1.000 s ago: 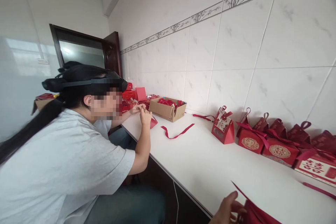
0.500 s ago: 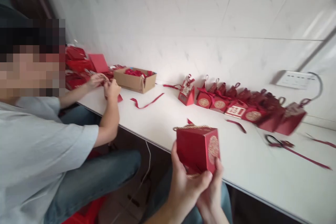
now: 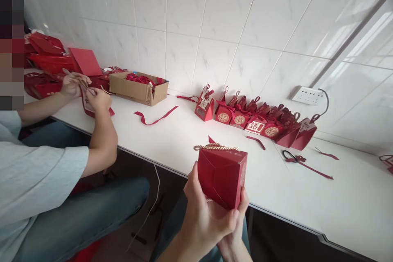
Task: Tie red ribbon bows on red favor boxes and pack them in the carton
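A red gift box (image 3: 221,176) with a gold emblem on its right side is held up in front of the table's edge. Twisted gold cord (image 3: 217,147) runs along its top. My left hand (image 3: 199,208) is wrapped round the left and lower side of the box. From the right, my right hand (image 3: 238,217) grips it low down, its fingers partly hidden behind the box and my left thumb. A small red ribbon tip (image 3: 211,139) sticks up behind the cord.
Finished-looking red boxes (image 3: 239,118) stand in a row by the wall. Scissors (image 3: 290,156), ribbon pieces (image 3: 156,118) and a cardboard box (image 3: 132,90) of ribbons lie on the white table (image 3: 172,147). To the left, a co-worker's hands (image 3: 92,92) handle a red item. A power strip (image 3: 308,95) is wall-mounted.
The view has swung left to right, so the scene sits further left. The box has turned in my hands, so its emblem side shows less. Both hands still hold it.
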Motion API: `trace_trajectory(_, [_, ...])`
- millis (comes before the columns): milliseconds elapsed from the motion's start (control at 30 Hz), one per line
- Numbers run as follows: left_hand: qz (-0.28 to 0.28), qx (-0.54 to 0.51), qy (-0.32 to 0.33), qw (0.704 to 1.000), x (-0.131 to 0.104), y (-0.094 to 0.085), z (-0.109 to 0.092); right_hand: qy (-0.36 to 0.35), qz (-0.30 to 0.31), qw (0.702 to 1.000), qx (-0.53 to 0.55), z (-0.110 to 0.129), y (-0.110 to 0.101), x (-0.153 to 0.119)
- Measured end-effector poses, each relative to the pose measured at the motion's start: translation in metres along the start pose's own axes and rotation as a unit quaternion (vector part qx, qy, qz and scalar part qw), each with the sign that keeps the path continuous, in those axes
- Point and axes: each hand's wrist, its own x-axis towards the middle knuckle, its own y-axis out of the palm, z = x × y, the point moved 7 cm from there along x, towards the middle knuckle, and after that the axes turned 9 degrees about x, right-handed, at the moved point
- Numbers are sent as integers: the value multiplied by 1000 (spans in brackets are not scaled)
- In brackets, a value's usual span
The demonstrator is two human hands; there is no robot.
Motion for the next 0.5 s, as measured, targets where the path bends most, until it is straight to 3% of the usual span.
trace_trajectory(133, [101,81,144,981,7,11,-25,-12,-3,1000,-19,37,-17,0])
trace_trajectory(233, [224,143,268,926,14,40,-38,-72,-64,995,-13,96,-48,-7])
trace_trajectory(300, [258,218,305,890,23,61,-30,-122,-123,984,-40,143,-73,-20])
trace_trajectory(367, [249,296,315,867,31,79,-15,-101,-165,978,-74,178,-95,-39])
trace_trajectory(500, [227,362,306,851,33,105,17,-17,-255,966,-26,206,-122,-93])
